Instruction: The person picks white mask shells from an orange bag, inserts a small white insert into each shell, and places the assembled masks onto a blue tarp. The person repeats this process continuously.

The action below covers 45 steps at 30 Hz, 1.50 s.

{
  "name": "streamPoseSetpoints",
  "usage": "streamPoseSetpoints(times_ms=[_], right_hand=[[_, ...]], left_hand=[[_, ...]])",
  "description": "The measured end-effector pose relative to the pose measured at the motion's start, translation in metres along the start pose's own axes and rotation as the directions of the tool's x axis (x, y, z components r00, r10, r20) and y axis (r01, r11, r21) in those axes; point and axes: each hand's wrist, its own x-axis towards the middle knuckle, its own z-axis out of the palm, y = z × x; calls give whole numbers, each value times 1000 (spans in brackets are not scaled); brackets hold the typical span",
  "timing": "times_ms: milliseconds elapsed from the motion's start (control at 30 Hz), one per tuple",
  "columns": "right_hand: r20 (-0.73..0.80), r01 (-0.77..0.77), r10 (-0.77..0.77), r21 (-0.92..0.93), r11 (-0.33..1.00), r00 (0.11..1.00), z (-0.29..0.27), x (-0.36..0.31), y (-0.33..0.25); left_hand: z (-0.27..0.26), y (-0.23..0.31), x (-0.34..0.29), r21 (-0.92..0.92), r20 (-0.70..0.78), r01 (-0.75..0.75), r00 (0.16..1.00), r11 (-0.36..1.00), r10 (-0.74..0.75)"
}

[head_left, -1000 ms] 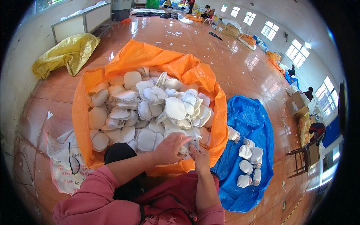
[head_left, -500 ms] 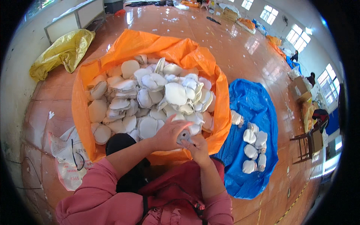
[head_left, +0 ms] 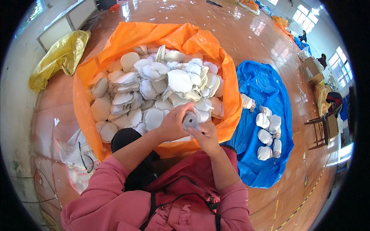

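Observation:
Between my hands is a small greyish-white roll-like thing (head_left: 190, 120) with a dark hole in its end; I cannot make out its exact kind. My left hand (head_left: 174, 124) is curled around its left side. My right hand (head_left: 207, 138) closes on its lower right side, the thumb pressed against it. Both hands are over the near edge of a large orange sack (head_left: 85, 101), rolled open and heaped with round white padded pieces (head_left: 180, 81). A few of these pieces lie just beyond my fingers. The fingertips behind the roll are hidden.
At the right, a blue sheet (head_left: 250, 169) bears several white wrapped bundles (head_left: 265, 137). A yellow sack (head_left: 61, 57) lies at the far left, a white printed sack (head_left: 75, 154) at the near left. A chair (head_left: 322, 125) and cardboard boxes (head_left: 311, 69) stand along the right.
The view has shifted, so the sack sits higher. The roll's holed end now shows larger and rounder between my hands, and both hands still grip it.

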Motion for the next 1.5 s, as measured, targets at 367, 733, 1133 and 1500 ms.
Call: streamPoseSetpoints(times_ms=[367,733,1133,1500], right_hand=[[-27,-117,146,468,876,989,-15,-6,-22],[-121,-127,256,622,773,959,-16,-4,-22],[-20,76,-76,18,997,997,-17,3,-9],[-144,38,-28,65,997,989,-15,0,-6]], left_hand=[[-14,8,13,-286,263,-120,944,951,198],[16,35,-2,-216,224,287,945,933,-238],[6,19,9,-15,54,403,914,915,-402],[15,26,13,-480,-52,459,836,748,-546]])
